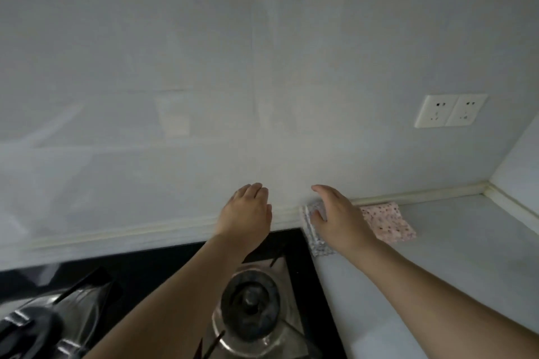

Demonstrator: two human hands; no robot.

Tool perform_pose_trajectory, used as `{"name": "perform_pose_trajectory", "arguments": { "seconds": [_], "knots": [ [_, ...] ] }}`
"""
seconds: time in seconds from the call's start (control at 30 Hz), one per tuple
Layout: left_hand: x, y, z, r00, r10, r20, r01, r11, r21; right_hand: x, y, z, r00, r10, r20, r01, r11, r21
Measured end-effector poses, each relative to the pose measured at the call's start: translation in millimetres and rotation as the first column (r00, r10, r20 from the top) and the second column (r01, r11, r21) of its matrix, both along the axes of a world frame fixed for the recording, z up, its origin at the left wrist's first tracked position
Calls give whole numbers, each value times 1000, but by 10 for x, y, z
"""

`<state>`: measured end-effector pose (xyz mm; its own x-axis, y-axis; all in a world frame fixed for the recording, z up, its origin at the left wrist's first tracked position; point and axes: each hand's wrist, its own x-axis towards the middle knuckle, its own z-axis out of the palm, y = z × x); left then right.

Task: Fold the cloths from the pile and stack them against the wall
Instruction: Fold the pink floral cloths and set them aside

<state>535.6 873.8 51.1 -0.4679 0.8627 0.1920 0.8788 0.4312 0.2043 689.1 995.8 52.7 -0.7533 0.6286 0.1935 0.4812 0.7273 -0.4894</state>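
A folded grey speckled cloth (311,230) lies on the white counter against the wall, just right of the stove. Beside it, further right, lies a folded pink speckled cloth (388,221), also near the wall. My right hand (335,216) hovers over or rests on the grey cloth with fingers relaxed, covering most of it. My left hand (248,210) hangs in the air near the wall above the stove's back edge, fingers relaxed and holding nothing. The pile of unfolded cloths is out of view.
A black glass gas stove (294,245) with a burner (250,300) fills the lower left. A white counter (437,265) stretches right to a corner. A double wall socket (450,110) sits on the white wall (204,67) above the counter.
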Motion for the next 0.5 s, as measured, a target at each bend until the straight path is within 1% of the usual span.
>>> {"name": "perform_pose_trajectory", "arguments": {
  "seconds": [0.13, 0.3, 0.5],
  "knots": [
    [-467, -921, 257, 999, 38, -3, -38, 999, 9, -415, -899, 320, 1000, 7, -1, -7, 999, -35],
    [-885, -1718, 578, 996, 92, -1, -92, 995, 41, -886, -1648, 681, 999, 40, 15, -39, 998, -45],
    [-1249, -2613, 597, 985, 170, 6, -170, 985, 20, -1388, -2376, 741, 988, 150, 32, -148, 988, -45]
  ]
}}
